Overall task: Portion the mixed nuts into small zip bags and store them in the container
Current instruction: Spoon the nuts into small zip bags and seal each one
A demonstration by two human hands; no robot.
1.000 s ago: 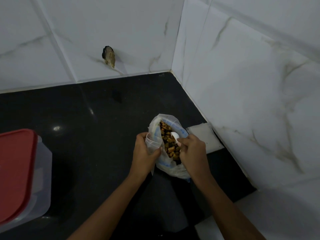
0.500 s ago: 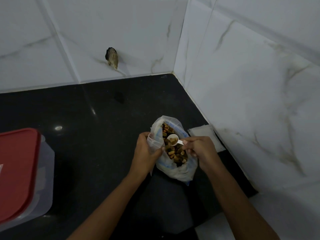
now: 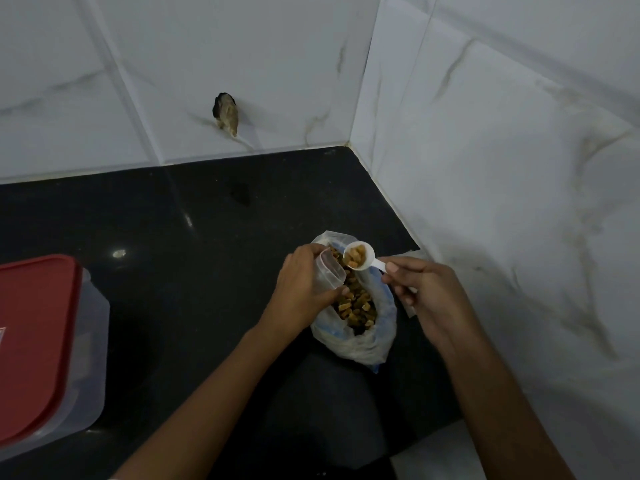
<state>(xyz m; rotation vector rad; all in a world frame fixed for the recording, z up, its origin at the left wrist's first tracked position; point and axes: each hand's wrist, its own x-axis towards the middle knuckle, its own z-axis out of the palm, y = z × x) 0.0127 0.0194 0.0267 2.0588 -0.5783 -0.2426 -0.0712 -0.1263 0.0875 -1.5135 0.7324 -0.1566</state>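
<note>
1. Up out of the nut bag (image 3: 353, 344) on the tabletop (image 3: 190, 306) with the scoop (image 3: 370, 260), heaped now, handle pinched in the right grip (image 3: 426, 292).
2. Holding the zip bag (image 3: 329, 271) open in the left grip (image 3: 304, 289), mouth just beside the scoop.
3. Ready to tip, by the look of it; container (image 3: 91, 358) lidded, well apart at left.
</note>
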